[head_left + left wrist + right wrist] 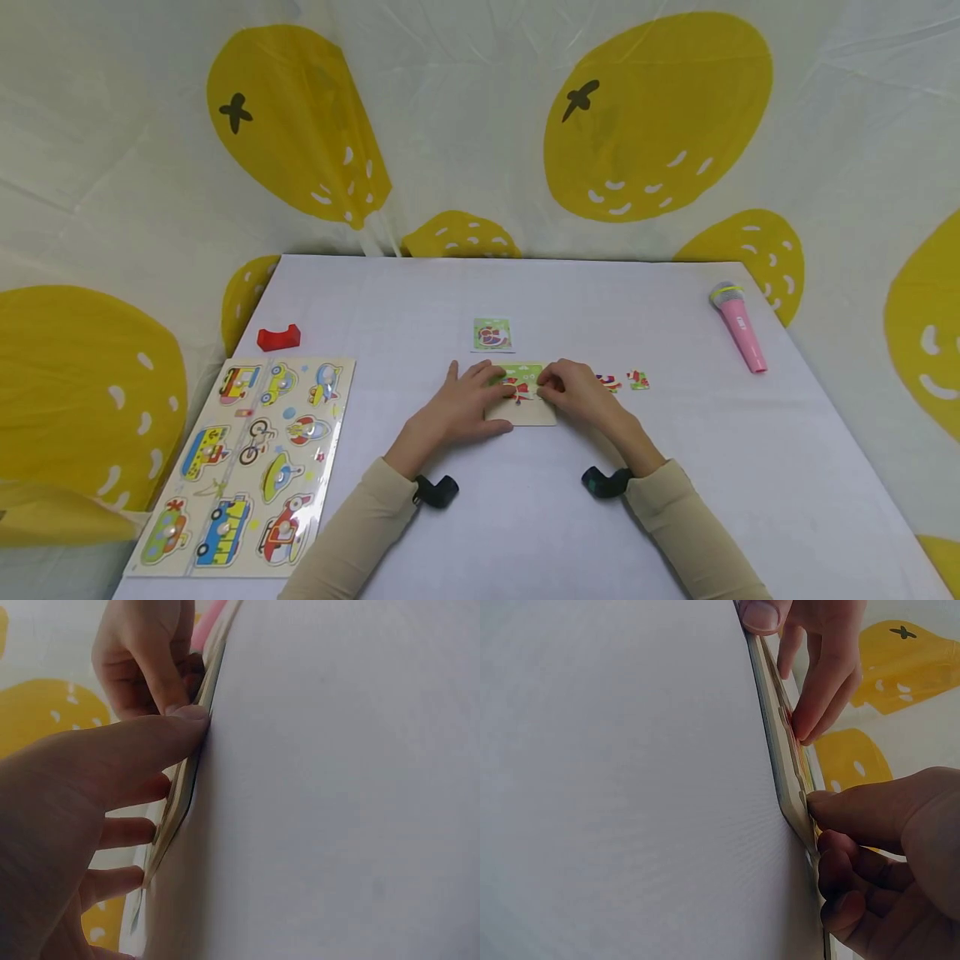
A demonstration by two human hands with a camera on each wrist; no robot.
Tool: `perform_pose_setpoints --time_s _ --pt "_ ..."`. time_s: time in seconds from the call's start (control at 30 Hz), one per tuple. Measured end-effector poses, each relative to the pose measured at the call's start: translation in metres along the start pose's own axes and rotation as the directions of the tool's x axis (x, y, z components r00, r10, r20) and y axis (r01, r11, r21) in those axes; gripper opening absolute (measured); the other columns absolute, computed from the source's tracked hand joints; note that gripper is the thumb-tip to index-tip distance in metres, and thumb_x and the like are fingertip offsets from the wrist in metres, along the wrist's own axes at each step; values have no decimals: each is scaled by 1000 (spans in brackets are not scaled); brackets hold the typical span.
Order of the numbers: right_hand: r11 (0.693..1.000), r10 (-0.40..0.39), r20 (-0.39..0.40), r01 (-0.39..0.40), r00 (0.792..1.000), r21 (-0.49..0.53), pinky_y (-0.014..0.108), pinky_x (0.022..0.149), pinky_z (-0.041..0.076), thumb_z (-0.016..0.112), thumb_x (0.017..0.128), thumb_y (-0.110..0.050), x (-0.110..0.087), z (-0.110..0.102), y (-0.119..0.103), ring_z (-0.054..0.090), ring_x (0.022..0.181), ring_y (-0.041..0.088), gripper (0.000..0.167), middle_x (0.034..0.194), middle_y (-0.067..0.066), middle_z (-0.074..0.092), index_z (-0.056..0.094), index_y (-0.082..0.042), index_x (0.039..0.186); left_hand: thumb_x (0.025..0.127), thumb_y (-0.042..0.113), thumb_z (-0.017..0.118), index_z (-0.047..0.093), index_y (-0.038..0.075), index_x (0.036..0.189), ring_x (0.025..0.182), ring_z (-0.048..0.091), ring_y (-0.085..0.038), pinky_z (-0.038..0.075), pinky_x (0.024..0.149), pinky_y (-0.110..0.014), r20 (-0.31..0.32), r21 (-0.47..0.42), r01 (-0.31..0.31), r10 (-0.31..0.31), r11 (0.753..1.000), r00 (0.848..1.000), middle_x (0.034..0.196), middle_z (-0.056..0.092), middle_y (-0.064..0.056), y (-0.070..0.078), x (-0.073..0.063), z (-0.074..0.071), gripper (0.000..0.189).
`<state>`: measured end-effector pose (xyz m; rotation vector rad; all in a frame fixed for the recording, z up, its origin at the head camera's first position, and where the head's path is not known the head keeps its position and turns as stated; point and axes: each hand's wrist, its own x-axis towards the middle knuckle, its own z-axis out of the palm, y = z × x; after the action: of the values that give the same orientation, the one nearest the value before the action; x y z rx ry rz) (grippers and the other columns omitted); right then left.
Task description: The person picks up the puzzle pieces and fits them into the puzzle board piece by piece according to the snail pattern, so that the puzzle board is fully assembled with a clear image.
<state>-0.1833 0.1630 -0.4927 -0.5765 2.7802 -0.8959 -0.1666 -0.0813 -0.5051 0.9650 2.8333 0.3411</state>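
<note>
A small wooden puzzle board lies in front of me, its upper part covered by green and red picture pieces. My left hand rests on the board's left side, fingers spread over the pieces and thumb at the near edge. In the left wrist view the left thumb touches the rim of the board. At the board's right side my right hand pinches a puzzle piece between thumb and curled fingers; the fingers hide most of it.
Loose puzzle pieces lie right of my right hand. A small picture card sits beyond the board. Leftward are a large vehicle puzzle and a red block. A pink microphone lies at the far right.
</note>
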Motion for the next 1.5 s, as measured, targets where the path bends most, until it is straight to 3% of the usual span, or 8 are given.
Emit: perform_pose_setpoints --time_s 0.37,0.73,1.17,1.5 --pt "1000 1 -6 -1 1000 -10 24 68 47 72 91 -13 1 1 -1 54 76 13 11 85 3 63 72 -5 99 90 58 64 54 26 144 150 33 -20 24 120 -63 10 -5 8 -8 1000 1000 155 43 1 -7 -4 -4 64" --pt "1000 23 -7 -23 1000 -17 24 69 47 73 90 -13 -2 0 -4 54 77 14 12 86 4 63 72 -5 99 91 52 66 53 16 146 149 37 -22 26 121 -59 3 -49 -1 2 999 1000 157 42 -3 -10 -14 -2 67" --pt "999 -32 -30 32 999 -17 24 70 47 73 90 -13 -3 -2 -2 54 79 13 11 87 2 63 72 -7 99 91 50 69 57 16 143 146 42 -26 31 119 -58 -64 -50 -29 26 998 998 154 47 -5 -13 -21 2 63" --pt "997 -66 -36 64 997 -34 35 84 51 77 85 -20 -6 -21 14 58 95 19 33 105 5 64 67 -7 113 89 48 71 58 18 142 146 39 -25 27 123 -52 -60 -95 15 -21 995 998 156 43 -10 -14 -20 5 63"
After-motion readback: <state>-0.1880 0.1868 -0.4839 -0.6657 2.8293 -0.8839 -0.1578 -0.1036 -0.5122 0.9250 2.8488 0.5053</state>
